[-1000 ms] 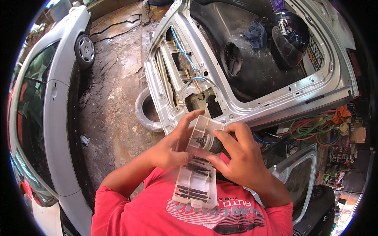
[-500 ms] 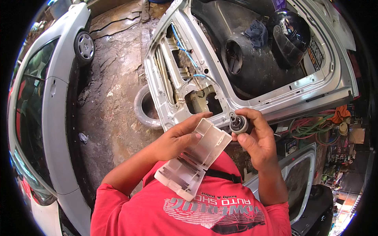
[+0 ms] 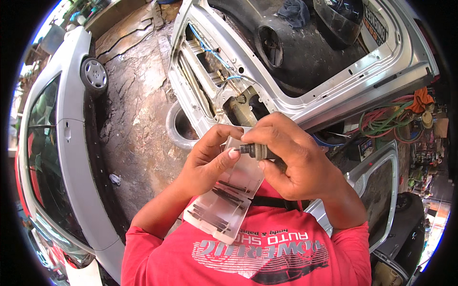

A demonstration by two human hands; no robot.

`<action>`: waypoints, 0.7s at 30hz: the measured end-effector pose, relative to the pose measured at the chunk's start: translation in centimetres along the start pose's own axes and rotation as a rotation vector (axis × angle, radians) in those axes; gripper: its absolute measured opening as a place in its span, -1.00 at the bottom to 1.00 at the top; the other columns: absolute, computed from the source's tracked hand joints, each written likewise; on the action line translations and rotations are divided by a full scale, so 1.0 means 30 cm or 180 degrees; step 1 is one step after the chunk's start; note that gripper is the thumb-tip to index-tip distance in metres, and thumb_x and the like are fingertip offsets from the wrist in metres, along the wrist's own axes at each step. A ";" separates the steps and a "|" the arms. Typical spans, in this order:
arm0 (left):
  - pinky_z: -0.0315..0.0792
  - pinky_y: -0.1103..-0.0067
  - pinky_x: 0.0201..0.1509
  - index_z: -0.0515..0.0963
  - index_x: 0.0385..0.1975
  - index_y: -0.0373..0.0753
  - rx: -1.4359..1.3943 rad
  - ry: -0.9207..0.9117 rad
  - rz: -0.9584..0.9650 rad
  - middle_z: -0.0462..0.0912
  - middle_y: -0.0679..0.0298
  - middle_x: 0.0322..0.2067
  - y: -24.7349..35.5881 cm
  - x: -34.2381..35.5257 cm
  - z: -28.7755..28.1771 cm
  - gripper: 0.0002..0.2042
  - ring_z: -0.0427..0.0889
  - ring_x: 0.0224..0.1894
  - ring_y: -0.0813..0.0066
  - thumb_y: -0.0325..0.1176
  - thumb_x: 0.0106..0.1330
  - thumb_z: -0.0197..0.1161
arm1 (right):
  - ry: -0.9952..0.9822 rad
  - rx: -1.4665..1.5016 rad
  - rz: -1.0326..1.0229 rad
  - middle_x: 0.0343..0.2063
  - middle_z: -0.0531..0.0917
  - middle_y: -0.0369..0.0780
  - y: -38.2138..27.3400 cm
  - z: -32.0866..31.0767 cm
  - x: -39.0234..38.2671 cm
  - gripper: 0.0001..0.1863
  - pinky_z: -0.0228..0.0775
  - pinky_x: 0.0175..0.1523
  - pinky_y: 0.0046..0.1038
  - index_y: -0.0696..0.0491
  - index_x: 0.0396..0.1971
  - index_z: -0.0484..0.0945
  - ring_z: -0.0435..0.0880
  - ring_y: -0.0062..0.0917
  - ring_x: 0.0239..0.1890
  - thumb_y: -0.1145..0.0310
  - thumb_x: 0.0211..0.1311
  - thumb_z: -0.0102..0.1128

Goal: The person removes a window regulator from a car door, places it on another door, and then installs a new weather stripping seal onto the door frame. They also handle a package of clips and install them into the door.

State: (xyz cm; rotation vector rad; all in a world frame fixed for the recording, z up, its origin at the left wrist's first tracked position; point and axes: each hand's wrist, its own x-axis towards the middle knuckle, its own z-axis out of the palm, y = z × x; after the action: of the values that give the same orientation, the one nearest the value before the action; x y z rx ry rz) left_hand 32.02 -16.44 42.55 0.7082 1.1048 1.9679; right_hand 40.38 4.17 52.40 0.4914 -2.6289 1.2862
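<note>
The left hand (image 3: 210, 162) holds a clear plastic bit case (image 3: 224, 200) against the chest, fingers curled behind its upper end and the thumb bent across the front; the case hangs open and tilted, with dark slender bits lying in rows in its lower half. The right hand (image 3: 296, 162) is closed around a stubby screwdriver handle (image 3: 260, 151), grey-brown and round, gripped between thumb and curled fingers; a short dark shank sticks out of the handle toward the left thumb, and its tip seems to touch the thumbnail, though the view is too small to be sure. Both hands meet just above the case, in front of a red printed shirt (image 3: 257, 252).

Beyond the hands a silver car door (image 3: 305, 100) lies flat with its inner side up, trim stripped, blue wiring (image 3: 210, 47) showing in the openings; a tyre (image 3: 179, 128) lies on the stained ground (image 3: 133, 109) beside its near corner. A silver car (image 3: 67, 143) stands at the left; coiled hoses (image 3: 386, 119), red and green, lie at the right near another door panel (image 3: 381, 190).
</note>
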 end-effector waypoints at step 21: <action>0.29 0.45 0.36 0.62 -0.13 -0.31 0.0260 0.0159 -0.0103 0.52 0.13 0.18 0.009 0.015 0.020 -0.89 0.47 0.25 0.46 -0.45 0.49 0.20 | 0.0143 -0.1420 -0.0491 -0.25 0.63 -0.25 0.023 0.036 0.016 -0.68 0.57 -0.22 -0.36 0.08 -0.21 0.67 0.62 -0.36 -0.26 0.39 -0.04 0.46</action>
State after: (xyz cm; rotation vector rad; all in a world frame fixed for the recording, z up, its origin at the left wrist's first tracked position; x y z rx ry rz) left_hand 32.13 -15.90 43.12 0.6832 1.2253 1.9317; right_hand 39.66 3.61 51.39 0.5644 -2.6619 0.6287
